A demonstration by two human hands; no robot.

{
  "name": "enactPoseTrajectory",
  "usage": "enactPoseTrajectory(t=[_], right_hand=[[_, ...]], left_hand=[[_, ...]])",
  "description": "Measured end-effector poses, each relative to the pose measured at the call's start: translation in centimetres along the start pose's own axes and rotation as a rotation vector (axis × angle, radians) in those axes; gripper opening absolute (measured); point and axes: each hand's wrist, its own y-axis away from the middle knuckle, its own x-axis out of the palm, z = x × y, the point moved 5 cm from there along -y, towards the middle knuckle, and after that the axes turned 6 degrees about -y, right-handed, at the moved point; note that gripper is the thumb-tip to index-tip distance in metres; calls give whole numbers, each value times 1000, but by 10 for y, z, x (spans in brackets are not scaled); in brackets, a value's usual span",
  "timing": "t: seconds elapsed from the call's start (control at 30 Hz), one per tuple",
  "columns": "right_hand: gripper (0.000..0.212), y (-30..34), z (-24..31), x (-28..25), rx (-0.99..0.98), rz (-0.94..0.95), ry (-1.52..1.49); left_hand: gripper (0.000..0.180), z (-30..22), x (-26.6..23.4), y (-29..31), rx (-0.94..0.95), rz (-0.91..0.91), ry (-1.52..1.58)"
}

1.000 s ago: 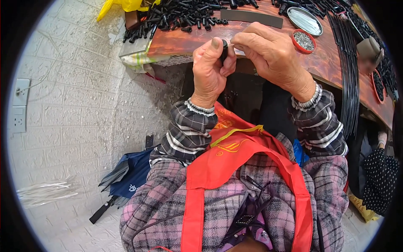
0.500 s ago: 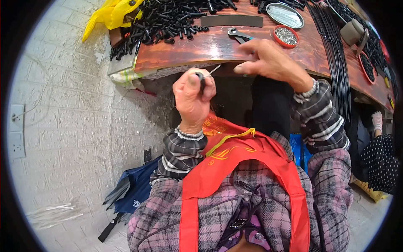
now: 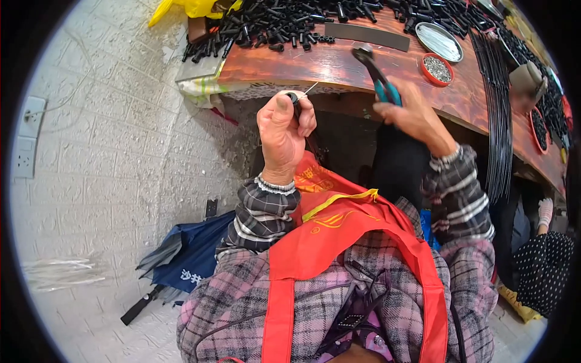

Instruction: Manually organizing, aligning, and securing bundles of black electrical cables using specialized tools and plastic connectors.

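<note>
My left hand (image 3: 282,130) is closed around a small black tubular part (image 3: 293,97), most of it hidden by the fingers. A thin pale strand (image 3: 311,88) sticks out from it, up and to the right. My right hand (image 3: 411,112) grips dark-jawed pliers (image 3: 378,77) by their teal and black handles. The pliers are raised just off the front edge of the wooden table (image 3: 272,65), jaws pointing up and left, apart from the left hand.
Many black tubular parts (image 3: 272,24) are heaped along the table's back, beside a flat dark bar (image 3: 367,36). A tray of pale strands (image 3: 439,42), a red dish of small metal pieces (image 3: 437,69) and long black rods (image 3: 493,115) lie rightward. A folded blue umbrella (image 3: 193,251) stands low left.
My right hand has picked the pliers up off the table and holds them upright. My left hand keeps its hold on the black part. The whole view has shifted a little.
</note>
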Motion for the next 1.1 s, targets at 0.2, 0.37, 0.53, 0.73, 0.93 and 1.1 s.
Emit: enactPoseTrajectory(t=[0.2, 0.37, 0.53, 0.73, 0.93, 1.1], right_hand=[[31, 26, 23, 24, -236, 4, 125], [45, 23, 30, 27, -304, -71, 216], [48, 17, 29, 25, -330, -168, 341], [35, 13, 25, 13, -419, -273, 434], [23, 10, 30, -7, -545, -308, 498], [28, 0, 24, -10, -338, 434, 66]], left_hand=[[45, 0, 6, -5, 2, -19, -82], [53, 3, 11, -7, -41, 29, -145], [55, 7, 12, -6, -46, 47, -164], [58, 11, 13, -6, -88, 77, -143], [61, 16, 11, -3, -126, 153, -118], [45, 19, 18, 4, -167, 184, 60]])
